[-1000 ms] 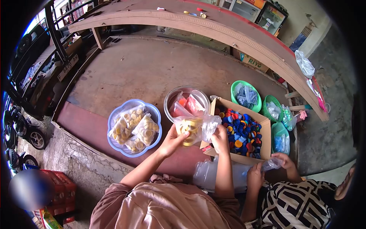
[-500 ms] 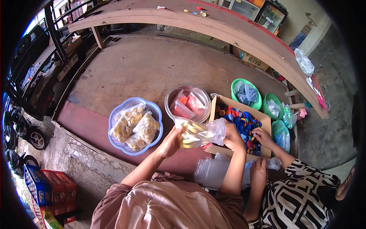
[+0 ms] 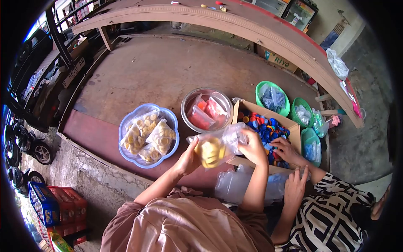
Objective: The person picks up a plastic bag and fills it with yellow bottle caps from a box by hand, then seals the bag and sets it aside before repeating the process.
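Bag of yellow pieces: in the middle of the frame, just below the steel bowl [image 3: 184,110]. The bag of yellow pieces [image 3: 210,152] has its long axis slanting from lower left up to upper right, full end by the left fingers, bunched mouth by the right.
Left hand: the left hand [image 3: 187,161] is part-closed on the bag's left side, thumb laid along it—the fingers behind are hidden.
Right hand: the right hand [image 3: 254,148] curls round the bunched plastic at the mouth; how tightly its fingertips close I cannot tell. Of the two, it is nearer the mouth.
Blue basin: left of centre, the blue basin [image 3: 121,131] holds filled bags [image 3: 163,136] of pale and yellow pieces.
Cardboard box: right of the bag, the cardboard box [image 3: 295,140] holds mixed coloured caps—another person's hand [image 3: 285,150] reaches in.
Clear plastic: a heap of clear plastic [image 3: 237,182] lies below the box.
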{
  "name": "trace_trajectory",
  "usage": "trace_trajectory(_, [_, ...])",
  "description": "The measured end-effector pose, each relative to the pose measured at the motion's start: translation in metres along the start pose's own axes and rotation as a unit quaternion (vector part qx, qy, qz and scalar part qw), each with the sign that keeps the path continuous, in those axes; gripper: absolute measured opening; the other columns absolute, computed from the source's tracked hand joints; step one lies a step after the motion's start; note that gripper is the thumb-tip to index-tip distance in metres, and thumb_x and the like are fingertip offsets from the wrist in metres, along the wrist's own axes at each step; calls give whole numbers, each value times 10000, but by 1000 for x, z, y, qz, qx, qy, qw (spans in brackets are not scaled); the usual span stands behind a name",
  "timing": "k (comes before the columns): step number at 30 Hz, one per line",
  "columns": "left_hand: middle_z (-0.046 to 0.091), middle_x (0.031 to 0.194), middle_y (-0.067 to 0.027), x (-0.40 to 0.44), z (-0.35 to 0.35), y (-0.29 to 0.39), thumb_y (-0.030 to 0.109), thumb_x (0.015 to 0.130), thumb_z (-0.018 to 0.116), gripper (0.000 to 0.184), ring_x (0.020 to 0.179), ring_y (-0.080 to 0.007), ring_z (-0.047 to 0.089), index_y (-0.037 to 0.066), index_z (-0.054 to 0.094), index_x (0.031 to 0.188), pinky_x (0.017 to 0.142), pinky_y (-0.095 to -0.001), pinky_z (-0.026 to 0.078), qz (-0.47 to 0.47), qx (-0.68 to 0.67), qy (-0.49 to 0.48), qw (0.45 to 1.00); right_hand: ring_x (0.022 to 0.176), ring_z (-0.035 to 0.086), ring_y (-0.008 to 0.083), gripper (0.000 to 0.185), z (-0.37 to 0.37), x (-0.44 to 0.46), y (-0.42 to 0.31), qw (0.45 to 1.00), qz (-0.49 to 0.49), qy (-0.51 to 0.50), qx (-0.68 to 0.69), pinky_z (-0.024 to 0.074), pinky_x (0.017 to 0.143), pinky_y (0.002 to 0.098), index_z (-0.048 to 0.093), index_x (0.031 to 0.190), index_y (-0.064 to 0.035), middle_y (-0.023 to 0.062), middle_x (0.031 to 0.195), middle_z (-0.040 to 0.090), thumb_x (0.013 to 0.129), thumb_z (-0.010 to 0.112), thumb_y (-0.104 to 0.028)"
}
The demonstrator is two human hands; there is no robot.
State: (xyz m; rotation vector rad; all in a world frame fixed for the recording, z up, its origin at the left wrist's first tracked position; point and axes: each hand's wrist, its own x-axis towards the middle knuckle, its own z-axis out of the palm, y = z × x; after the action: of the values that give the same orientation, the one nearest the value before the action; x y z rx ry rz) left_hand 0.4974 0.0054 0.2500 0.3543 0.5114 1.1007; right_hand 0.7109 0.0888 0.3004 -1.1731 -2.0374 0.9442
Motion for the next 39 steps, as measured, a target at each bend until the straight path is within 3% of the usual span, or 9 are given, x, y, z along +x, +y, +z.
trace_trajectory(4, [461, 1274, -94, -2, -7, -5, 409, 916, 449, 532, 1168, -201, 461, 81, 350, 1324, 994, -392, 356, 56, 95, -13, 994, 946, 566, 160, 256, 12, -14, 4, 910, -35, -34, 412, 462, 802, 327, 583, 980, 50, 85, 1061, 578, 727, 623, 71])
trace_trajectory(8, [541, 1124, -55, 7, -18, -8, 376, 932, 440, 412, 1028, -153, 536, 82, 434, 1221, 873, -328, 445, 55, 86, 39, 994, 930, 566, 125, 316, 9, -1, 3, 990, 48, 8, 132, 508, 695, 240, 565, 1050, 35, 57, 1028, 546, 746, 650, 57])
trace_trajectory(16, [388, 1343, -102, -6, -49, -21, 349, 837, 560, 656, 1201, -231, 429, 87, 282, 1369, 989, -417, 374, 24, 14, 10, 1000, 1089, 522, 208, 686, 20, -30, -15, 821, 8, -227, 524, 432, 912, 336, 355, 1321, -31, 108, 1279, 464, 742, 719, -87])
trace_trajectory(21, [474, 1269, -139, -20, -92, -46, 513, 812, 511, 675, 1155, -317, 477, 77, 383, 1311, 982, -488, 376, 15, -173, -143, 974, 850, 614, 175, 248, -2, -48, 36, 974, 76, 132, 167, 509, 761, 281, 600, 977, -13, 87, 1034, 575, 737, 656, 9])
trace_trajectory(23, [486, 1245, -150, -19, -83, -47, 553, 818, 479, 685, 1118, -339, 497, 57, 407, 1285, 928, -547, 399, -91, -401, -235, 881, 716, 616, 230, 130, -34, -61, 68, 927, 132, 229, -266, 501, 677, 293, 637, 807, -35, 128, 790, 627, 708, 600, 41])
trace_trajectory(24, [502, 1106, -69, -26, -113, -50, 493, 795, 579, 671, 964, -256, 535, 79, 399, 1291, 716, -392, 459, -92, -267, -138, 949, 738, 627, 245, 120, -46, -74, 97, 890, 171, 224, -359, 507, 684, 333, 650, 759, -50, 123, 716, 634, 658, 620, 8])
trace_trajectory(28, [483, 1249, -168, -25, -98, -41, 493, 770, 566, 761, 1120, -302, 503, 4, 353, 1312, 953, -434, 409, -105, -94, -3, 990, 876, 632, 287, 270, -68, -64, 113, 780, 475, 29, -407, 516, 737, 375, 674, 836, -105, 107, 900, 666, 587, 725, -197])
trace_trajectory(34, [482, 1257, -158, -7, -94, -35, 499, 779, 545, 758, 1124, -292, 500, 1, 351, 1317, 956, -428, 402, -83, -90, 2, 993, 890, 622, 321, 362, -54, -57, 147, 768, 467, -39, -437, 510, 758, 411, 652, 902, -95, 153, 946, 648, 591, 733, -263])
trace_trajectory(39, [534, 1203, -128, -2, -99, -38, 459, 835, 493, 596, 1066, -284, 542, 42, 449, 1258, 913, -423, 445, -69, -128, 55, 988, 825, 628, 331, 462, -68, -81, 152, 856, 367, 112, -347, 491, 739, 420, 616, 1002, -33, 180, 859, 652, 667, 735, -329])
